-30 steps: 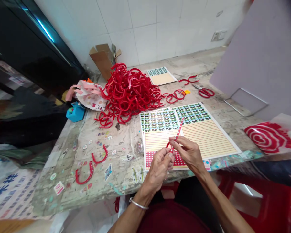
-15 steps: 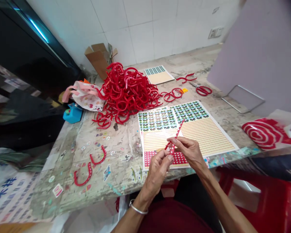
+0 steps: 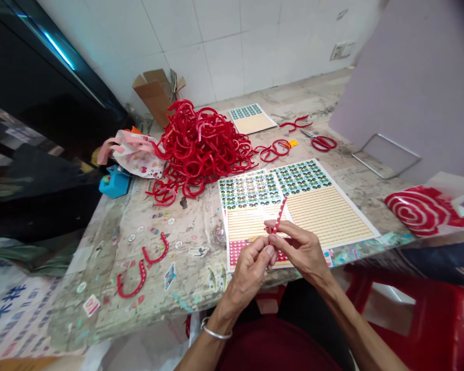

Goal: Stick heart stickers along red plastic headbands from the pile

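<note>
1. Both forearms came up from the bottom edge and met over the near edge of the table (image 3: 100, 288), hands close together, fingertips nearly touching each other.
2. The left hand (image 3: 251, 268) had a thin metal bangle (image 3: 215, 332) on the wrist. Its fingers were curled in, with thumb and forefinger pinched on the lower end of a red headband (image 3: 280, 211).
3. The right hand (image 3: 301, 250) sat just beside it, palm turned down, fingers bent and closed around the same headband a bit higher up.
4. The headband was pretty much edge-on to the camera, so it looked like a thin red strip with pale dots. It stuck up and away from the fingertips, over the sticker sheets (image 3: 294, 201), held clear of the table.
5. The two sticker sheets lay side by side right behind the hands.
6. Farther back was a big pile of red headbands (image 3: 201, 149), well apart from the hands, and red scissors (image 3: 320, 141) out to the right.
7. Two loose headbands (image 3: 143, 265) lay on the table off to the left.
</note>
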`<state>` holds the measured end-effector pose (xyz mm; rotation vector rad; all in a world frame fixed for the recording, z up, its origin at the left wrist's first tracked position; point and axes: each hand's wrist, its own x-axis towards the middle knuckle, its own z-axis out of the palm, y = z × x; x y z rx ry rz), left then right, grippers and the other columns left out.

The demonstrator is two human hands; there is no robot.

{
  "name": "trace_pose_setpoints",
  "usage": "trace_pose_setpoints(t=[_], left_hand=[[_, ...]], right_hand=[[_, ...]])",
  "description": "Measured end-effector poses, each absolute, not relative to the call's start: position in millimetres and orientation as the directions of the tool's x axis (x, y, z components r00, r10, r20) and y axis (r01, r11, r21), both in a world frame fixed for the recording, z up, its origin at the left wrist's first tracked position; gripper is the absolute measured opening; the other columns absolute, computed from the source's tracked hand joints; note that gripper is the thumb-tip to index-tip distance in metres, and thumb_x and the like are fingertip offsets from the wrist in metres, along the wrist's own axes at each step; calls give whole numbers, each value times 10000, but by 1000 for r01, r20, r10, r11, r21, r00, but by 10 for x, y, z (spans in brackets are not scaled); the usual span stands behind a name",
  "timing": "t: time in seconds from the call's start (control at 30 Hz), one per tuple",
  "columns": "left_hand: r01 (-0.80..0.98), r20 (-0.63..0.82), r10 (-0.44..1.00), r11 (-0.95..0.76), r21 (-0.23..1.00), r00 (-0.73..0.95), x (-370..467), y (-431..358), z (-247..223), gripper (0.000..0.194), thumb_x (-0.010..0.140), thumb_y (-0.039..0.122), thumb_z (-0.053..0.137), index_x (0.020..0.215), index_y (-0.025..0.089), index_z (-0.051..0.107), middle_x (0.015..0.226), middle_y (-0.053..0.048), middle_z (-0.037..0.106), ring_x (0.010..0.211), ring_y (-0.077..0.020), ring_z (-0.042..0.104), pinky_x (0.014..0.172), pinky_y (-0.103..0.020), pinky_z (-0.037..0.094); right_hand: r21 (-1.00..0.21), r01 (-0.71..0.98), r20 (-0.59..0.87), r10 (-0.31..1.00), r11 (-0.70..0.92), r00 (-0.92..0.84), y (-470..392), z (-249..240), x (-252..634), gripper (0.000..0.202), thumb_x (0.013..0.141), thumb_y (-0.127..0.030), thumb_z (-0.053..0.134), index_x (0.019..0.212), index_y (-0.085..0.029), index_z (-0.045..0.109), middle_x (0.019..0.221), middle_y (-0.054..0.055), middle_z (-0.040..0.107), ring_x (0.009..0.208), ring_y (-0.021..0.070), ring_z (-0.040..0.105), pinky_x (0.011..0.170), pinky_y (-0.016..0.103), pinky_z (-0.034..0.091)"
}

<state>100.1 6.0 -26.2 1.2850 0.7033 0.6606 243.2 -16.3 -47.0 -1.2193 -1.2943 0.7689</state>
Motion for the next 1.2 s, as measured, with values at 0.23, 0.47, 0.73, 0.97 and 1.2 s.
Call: trace_pose_setpoints(t=[0.23, 0.47, 0.73, 0.97, 1.2], left_hand=[[-63, -112, 746, 203, 977, 656, 974, -12, -281, 295, 897, 393, 429, 911, 147, 591, 659, 15, 425, 626, -113, 382, 630, -240, 334], [-62, -83, 708, 176, 982, 701, 934, 0, -265, 267, 893, 343, 448, 922, 142, 622, 737, -20, 525, 728, -135, 468, 745, -258, 369], [-32, -210, 712, 311, 950, 670, 1004, 9, -268, 257, 873, 378, 483, 842, 136, 562, 651, 8, 488, 590, -98, 430, 612, -228, 364], [25, -215, 778, 248, 968, 590, 1053, -63, -337, 264, 875, 373, 477, 934, 149, 606, 636, 33, 369, 574, -88, 313, 559, -214, 287], [137, -118, 836, 52, 989, 536, 1103, -86, -298, 284, 891, 393, 436, 900, 151, 587, 681, 8, 450, 590, -105, 370, 560, -233, 313]], right_hand=[[-998, 2, 64, 980, 65, 187, -131, -534, 2536, 253, 780, -331, 650, 999, -222, 711, 1018, 68, 702, 926, 224, 659, 788, 341, 563], [-999, 13, 48, 976, 46, 214, -161, -498, 2576, 195, 773, -333, 655, 910, -223, 738, 936, 48, 717, 858, 205, 668, 650, 270, 574], [-966, 163, 228, 959, 201, 167, -194, -476, 2527, 144, 803, -281, 623, 865, -216, 736, 887, 54, 708, 835, 187, 657, 687, 274, 552], [-904, 342, 346, 909, 257, 231, -218, -436, 2537, 162, 826, -241, 592, 903, -235, 734, 839, 48, 712, 765, 189, 664, 636, 278, 538], [-828, 464, 466, 847, 316, 256, -308, -337, 2483, 201, 823, -139, 573, 918, -240, 718, 890, 45, 712, 864, 210, 656, 778, 341, 525]])
